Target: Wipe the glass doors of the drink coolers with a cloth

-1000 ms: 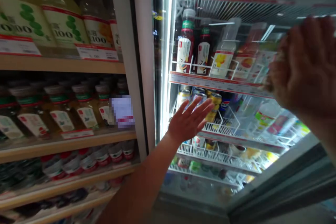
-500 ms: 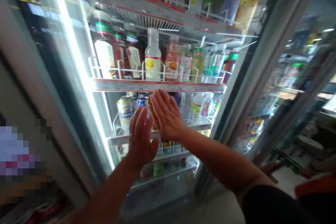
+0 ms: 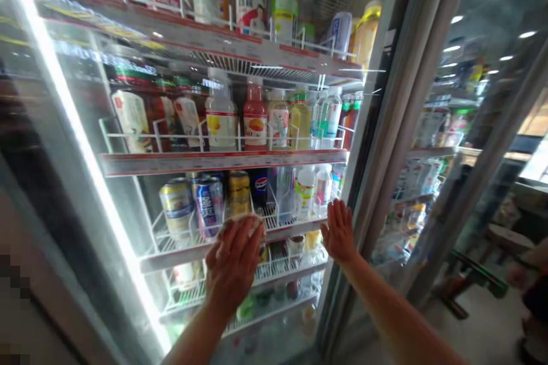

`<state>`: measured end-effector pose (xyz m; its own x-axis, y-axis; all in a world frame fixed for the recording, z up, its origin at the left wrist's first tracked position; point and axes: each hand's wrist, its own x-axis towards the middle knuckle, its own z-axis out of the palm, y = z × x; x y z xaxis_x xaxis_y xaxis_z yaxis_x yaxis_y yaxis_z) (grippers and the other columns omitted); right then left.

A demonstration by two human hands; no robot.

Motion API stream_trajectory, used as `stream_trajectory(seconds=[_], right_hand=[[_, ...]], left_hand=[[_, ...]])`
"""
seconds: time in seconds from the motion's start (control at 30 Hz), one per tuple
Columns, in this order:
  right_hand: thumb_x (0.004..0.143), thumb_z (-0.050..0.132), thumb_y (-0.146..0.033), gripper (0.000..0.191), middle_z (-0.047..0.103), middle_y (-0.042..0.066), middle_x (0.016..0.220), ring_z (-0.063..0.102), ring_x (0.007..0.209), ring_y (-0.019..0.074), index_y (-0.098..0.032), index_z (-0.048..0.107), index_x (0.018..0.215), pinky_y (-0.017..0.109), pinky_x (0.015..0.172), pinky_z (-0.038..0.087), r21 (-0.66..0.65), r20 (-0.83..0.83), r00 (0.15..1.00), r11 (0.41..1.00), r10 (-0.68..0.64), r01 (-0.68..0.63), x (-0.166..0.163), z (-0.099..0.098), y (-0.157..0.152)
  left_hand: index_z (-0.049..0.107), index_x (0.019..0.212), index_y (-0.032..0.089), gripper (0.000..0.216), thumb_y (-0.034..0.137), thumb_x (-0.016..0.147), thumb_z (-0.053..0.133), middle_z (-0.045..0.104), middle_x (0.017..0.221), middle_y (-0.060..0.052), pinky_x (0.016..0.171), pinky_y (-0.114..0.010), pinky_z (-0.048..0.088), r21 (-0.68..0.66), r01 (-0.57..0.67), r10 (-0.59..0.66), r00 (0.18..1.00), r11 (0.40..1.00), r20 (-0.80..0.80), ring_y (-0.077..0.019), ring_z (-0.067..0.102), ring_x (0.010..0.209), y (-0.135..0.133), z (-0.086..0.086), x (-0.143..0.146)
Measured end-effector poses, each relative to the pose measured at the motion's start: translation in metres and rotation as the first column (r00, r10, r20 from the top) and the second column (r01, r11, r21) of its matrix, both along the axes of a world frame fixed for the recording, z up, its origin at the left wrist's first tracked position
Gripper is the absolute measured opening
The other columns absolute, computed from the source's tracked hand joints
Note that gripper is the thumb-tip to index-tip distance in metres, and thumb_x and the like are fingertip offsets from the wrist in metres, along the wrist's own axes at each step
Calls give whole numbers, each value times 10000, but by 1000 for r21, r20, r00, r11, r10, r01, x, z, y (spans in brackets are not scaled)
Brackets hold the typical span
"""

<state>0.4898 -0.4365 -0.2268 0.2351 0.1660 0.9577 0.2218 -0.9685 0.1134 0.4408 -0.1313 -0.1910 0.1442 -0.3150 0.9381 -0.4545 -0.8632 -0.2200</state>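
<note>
My left hand point(image 3: 234, 259) lies over a pale, crumpled cloth point(image 3: 261, 229), pressing it against the glass door point(image 3: 282, 328) of a drinks fridge. Only a rim of the cloth shows around the fingers. Farther right, my right hand point(image 3: 340, 235) has its palm to the glass, close to the door's right frame, with fingers stretched out and nothing held. Behind the glass, near my left hand, stand a blue can point(image 3: 209, 205), a silver-gold can point(image 3: 177, 205) and a gold can point(image 3: 239, 193).
Bottles line the shelf point(image 3: 222, 162) above the cans and the top shelf point(image 3: 205, 40). A bright light strip point(image 3: 77, 137) runs down the left side. To the right, past the metal door frame point(image 3: 381, 182), is another glass-fronted section. A person's arm point(image 3: 524, 271) shows at far right.
My hands have moved apart: the right went right and down, the left slightly down. The cloth, which seemed to be under my right hand, is now under my left. The view has shifted.
</note>
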Motion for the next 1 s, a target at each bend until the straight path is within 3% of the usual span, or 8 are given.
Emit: stream_trajectory(seconds=[0.17, 0.27, 0.33, 0.53, 0.6, 0.8, 0.9, 1.0], right_hand=[[974, 455, -262, 738, 359, 160, 1627, 308, 1524, 330, -200, 129, 1634, 601, 1206, 328, 54, 49, 999, 999, -7, 5, 13, -26, 4], [956, 481, -245, 754, 389, 144, 1614, 299, 1528, 315, -203, 148, 1632, 584, 1224, 315, 37, 63, 998, 999, 14, -16, 12, -25, 4], [941, 508, -220, 764, 396, 150, 1608, 287, 1531, 313, -183, 175, 1627, 569, 1240, 295, 29, 83, 995, 998, 49, -51, 10, -23, 3], [929, 526, -195, 765, 399, 136, 1605, 300, 1523, 320, -203, 205, 1622, 576, 1232, 315, 34, 79, 992, 994, 103, -106, 6, -21, -1], [931, 518, -191, 760, 399, 127, 1602, 300, 1522, 306, -197, 202, 1622, 565, 1237, 315, 16, 92, 991, 995, 93, -95, 6, -21, -1], [929, 522, -166, 747, 398, 108, 1600, 266, 1532, 277, -179, 226, 1615, 526, 1269, 265, 13, 111, 988, 994, 111, -113, 5, -19, 1], [928, 528, -157, 735, 408, 112, 1598, 267, 1534, 271, -167, 249, 1608, 512, 1275, 250, 7, 131, 984, 993, 118, -120, 4, -17, 1], [933, 522, -163, 724, 390, 113, 1609, 258, 1539, 262, -163, 254, 1606, 500, 1281, 234, -10, 149, 980, 991, 130, -130, 2, -14, 0]], left_hand=[[313, 1594, 260, 754, 317, 925, 656, 134, 1695, -88, 1250, -582, 145, -173, -115, 130, 988, 978, 80, -370, 94, 1567, 0, 65, 21], [229, 1619, 221, 759, 321, 959, 590, 112, 1696, -110, 1235, -650, 112, -260, -107, 124, 991, 960, 49, -404, 29, 1564, -25, 98, 24], [259, 1610, 188, 721, 306, 970, 567, 150, 1690, -108, 1257, -613, 121, -204, -92, 98, 995, 975, 23, -383, 25, 1568, -54, 92, 23], [525, 1462, 201, 512, 254, 955, 572, 402, 1604, -13, 1313, -437, 97, 223, 22, -23, 1000, 974, 3, -257, 140, 1570, -119, 14, 24], [491, 1489, 222, 548, 269, 951, 583, 419, 1594, -9, 1314, -431, 93, 196, 0, 0, 1000, 981, 1, -237, 148, 1569, -105, 24, 25], [267, 1608, 206, 714, 310, 964, 558, 227, 1675, -85, 1270, -570, 150, -200, -185, 194, 981, 962, 27, -346, 111, 1567, -41, 109, 19], [291, 1599, 179, 690, 308, 970, 542, 188, 1684, -99, 1273, -588, 112, -214, -172, 176, 984, 962, 2, -362, 53, 1571, -66, 86, 17], [384, 1559, 209, 617, 298, 971, 548, 304, 1653, -36, 1304, -487, 92, 78, -38, 39, 999, 996, -14, -287, 73, 1578, -98, 40, 18]])
